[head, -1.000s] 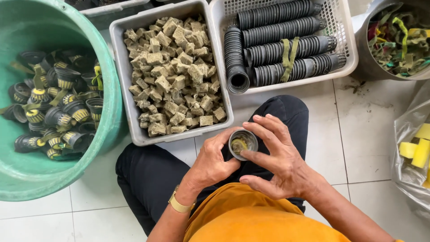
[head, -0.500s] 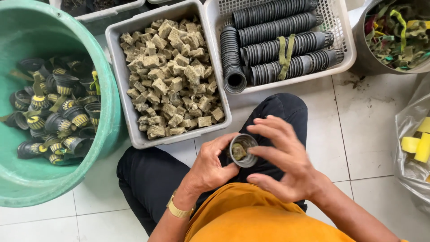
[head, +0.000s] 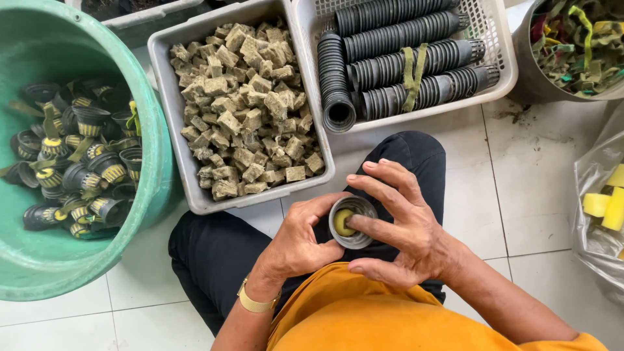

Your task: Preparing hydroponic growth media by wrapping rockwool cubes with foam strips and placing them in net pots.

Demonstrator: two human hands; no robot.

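Observation:
A small black net pot (head: 354,241) rests over my lap with a yellow sponge piece (head: 342,222) inside. My left hand (head: 299,240) wraps around the pot from the left side and holds it. My right hand (head: 400,224) comes from the right, its fingers spread, with one finger pressing down on the sponge in the pot. A gold bracelet sits on my left wrist. I sit on a white tiled floor in black trousers and an orange shirt.
A grey tub (head: 170,110) of brownish foam cubes (head: 247,97) lies just ahead. Left stands a green basin (head: 39,273) of filled pots. A white basket (head: 500,58) holds stacked black pots. A grey bucket of scraps is top right; a plastic bag with yellow sponges (head: 604,205) lies right.
The view has shifted slightly. My right fingers moved over the pot and now press the yellow sponge into it; my left hand keeps its hold.

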